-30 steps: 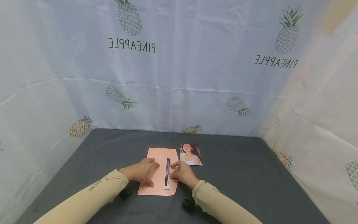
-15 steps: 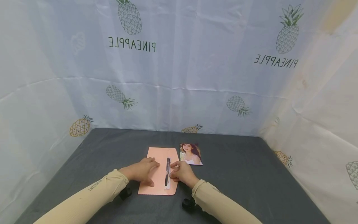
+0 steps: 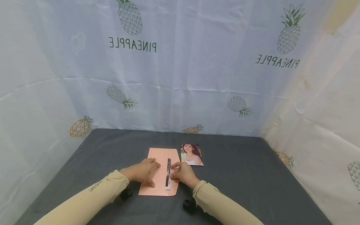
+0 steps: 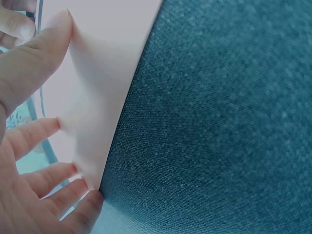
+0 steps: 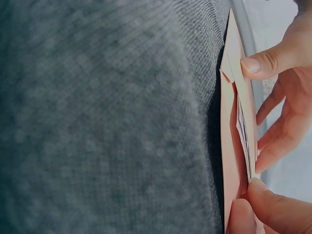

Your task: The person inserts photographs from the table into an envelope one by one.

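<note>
A pink envelope (image 3: 160,153) lies on the dark cloth, its opening toward the right. Out of that opening shows a narrow strip of a photo (image 3: 168,172); the rest of it is hidden inside. My left hand (image 3: 142,172) rests on the envelope with thumb and fingers spread, fingertips touching its face. At the strip's right edge, my right hand (image 3: 184,175) pinches the photo with thumb and index finger. In the right wrist view the envelope's mouth gapes slightly, with the photo's edge (image 5: 242,124) inside.
A second photo (image 3: 194,159), a portrait print, lies just beyond my right hand, beside the envelope. The dark cloth (image 3: 233,175) covers the table. Pale curtains (image 3: 180,62) with pineapple prints enclose the back and sides.
The strip of photo outside the envelope has become slightly narrower, and my right fingertips have shifted a little left with it. My left hand stays in place.
</note>
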Motion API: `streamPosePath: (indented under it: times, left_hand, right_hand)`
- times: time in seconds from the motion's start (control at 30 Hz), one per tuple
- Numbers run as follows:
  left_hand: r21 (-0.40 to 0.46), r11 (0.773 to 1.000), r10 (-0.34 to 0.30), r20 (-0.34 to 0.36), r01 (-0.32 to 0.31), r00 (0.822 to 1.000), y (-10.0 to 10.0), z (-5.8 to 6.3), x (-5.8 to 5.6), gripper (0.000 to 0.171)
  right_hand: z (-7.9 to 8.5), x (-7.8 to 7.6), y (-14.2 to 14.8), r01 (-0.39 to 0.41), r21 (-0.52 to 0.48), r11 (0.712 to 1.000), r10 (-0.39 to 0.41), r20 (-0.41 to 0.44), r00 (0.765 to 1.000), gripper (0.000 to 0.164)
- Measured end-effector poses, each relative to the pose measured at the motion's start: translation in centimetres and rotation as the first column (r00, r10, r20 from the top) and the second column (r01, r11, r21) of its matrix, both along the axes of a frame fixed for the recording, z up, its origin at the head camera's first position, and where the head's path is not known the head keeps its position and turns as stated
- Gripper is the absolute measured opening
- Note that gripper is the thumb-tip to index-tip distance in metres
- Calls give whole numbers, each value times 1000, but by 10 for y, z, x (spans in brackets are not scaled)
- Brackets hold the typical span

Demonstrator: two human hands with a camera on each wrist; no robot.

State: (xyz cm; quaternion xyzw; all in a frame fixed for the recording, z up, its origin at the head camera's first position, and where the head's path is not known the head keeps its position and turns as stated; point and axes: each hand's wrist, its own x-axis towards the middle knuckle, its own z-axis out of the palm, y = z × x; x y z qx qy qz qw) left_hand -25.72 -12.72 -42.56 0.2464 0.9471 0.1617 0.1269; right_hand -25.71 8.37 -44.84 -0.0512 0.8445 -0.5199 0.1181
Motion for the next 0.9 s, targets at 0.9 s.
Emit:
streamPosePath:
  times: [0.9]
  left_hand:
    - [6, 1000, -6, 16, 6, 1000, -3, -2, -3, 75]
  right_hand:
    - [1, -5, -2, -21, 4, 1000, 21, 29, 999, 40]
